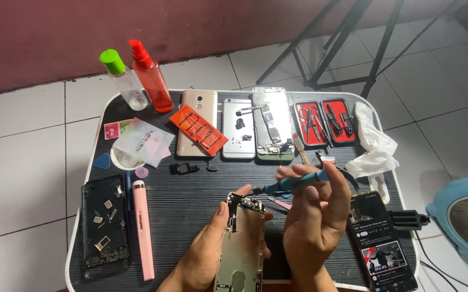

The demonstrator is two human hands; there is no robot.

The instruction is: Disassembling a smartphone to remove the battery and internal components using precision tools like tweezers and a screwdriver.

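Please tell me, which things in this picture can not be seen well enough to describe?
- Head view: the tip of the teal screwdriver in the right hand is too small to tell.
- The lower end of the opened phone frame in the left hand is cut off by the bottom edge.
- The tools in the red case are too small to name.
- The parts on the black tray are too small.
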